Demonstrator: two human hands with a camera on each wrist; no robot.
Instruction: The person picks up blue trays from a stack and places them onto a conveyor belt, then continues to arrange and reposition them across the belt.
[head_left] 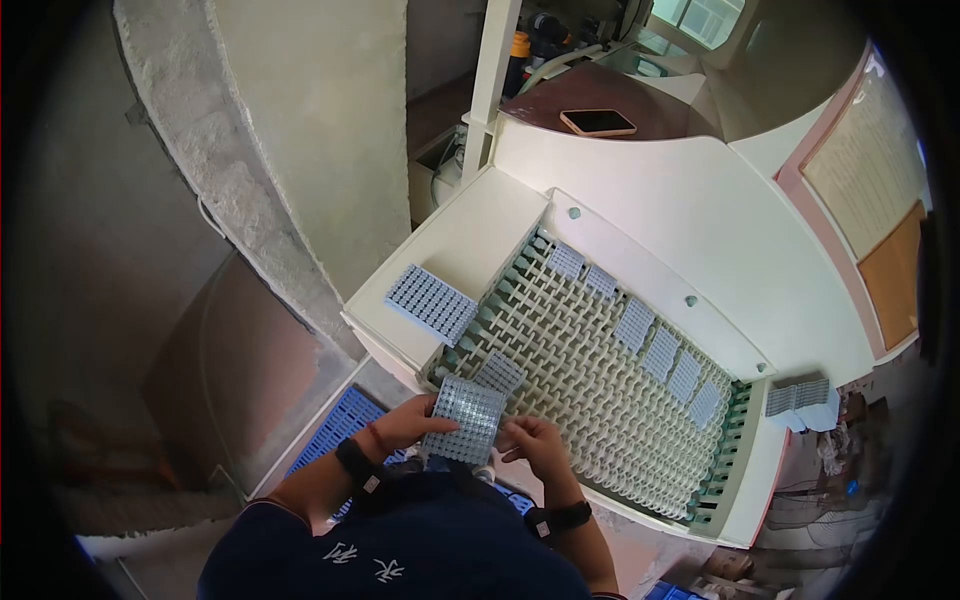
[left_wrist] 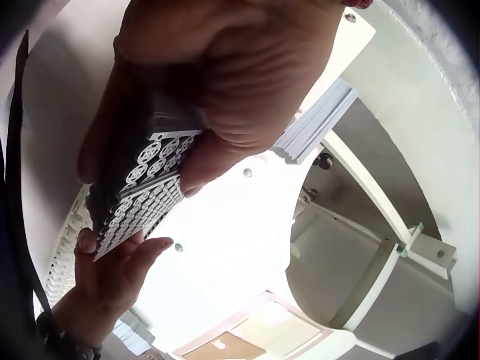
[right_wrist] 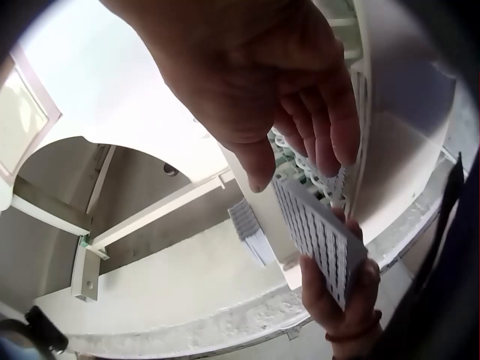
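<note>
A stack of grey-blue perforated plastic panels (head_left: 468, 420) with round lattice patterns is gripped by my left hand (head_left: 405, 424), thumb across one face in the head view. The left wrist view shows the patterned face (left_wrist: 146, 187) tilted below the left hand (left_wrist: 225, 67). My right hand (head_left: 537, 446) is by the stack's other edge. Seen from the right wrist, the right hand (right_wrist: 262, 82) has loosely bent fingers and its thumb apart, nothing between them, right at the stack's upper end. Just beyond the held stack, a similar panel (head_left: 499, 372) lies on the white link conveyor (head_left: 590, 400).
Several panels (head_left: 660, 352) lie in a row along the conveyor's far side. Another stack (head_left: 432, 303) stands on the machine's left ledge, and more panels (head_left: 803, 404) on the right ledge. A phone (head_left: 598, 122) rests on top. Blue crates (head_left: 342, 430) are below left.
</note>
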